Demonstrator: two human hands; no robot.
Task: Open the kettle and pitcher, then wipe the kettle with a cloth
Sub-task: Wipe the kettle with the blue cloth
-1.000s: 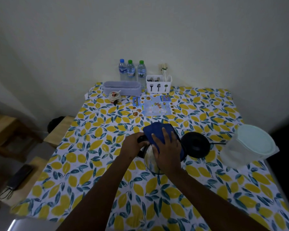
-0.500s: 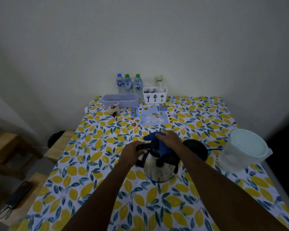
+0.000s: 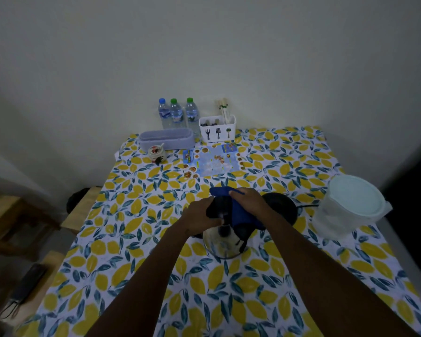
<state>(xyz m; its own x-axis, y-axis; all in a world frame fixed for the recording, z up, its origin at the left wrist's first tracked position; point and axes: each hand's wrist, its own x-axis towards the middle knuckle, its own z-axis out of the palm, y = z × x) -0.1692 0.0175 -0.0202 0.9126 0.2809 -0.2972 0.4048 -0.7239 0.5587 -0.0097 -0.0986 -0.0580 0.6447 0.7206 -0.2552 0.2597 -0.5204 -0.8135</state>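
A shiny steel kettle (image 3: 220, 244) with black trim stands mid-table. My left hand (image 3: 201, 216) is closed around its black handle at the top left. My right hand (image 3: 249, 201) presses a blue cloth (image 3: 238, 210) over the kettle's top and far side. The cloth hides the top, so I cannot tell whether the kettle's lid is up or down. A translucent plastic pitcher (image 3: 336, 215) with a pale blue-white lid (image 3: 356, 197) on it stands at the right edge, apart from both hands.
The kettle's round black base (image 3: 283, 206) with its cord lies just right of the kettle. At the back stand three water bottles (image 3: 176, 114), a white cutlery caddy (image 3: 217, 128), a grey box (image 3: 167, 139), a small jar (image 3: 156, 153) and a printed leaflet (image 3: 213, 161). Wooden stools (image 3: 79, 211) flank the left side.
My right hand has carried the blue cloth from the kettle's near side over its top to the far side. My left hand has stayed on the handle.
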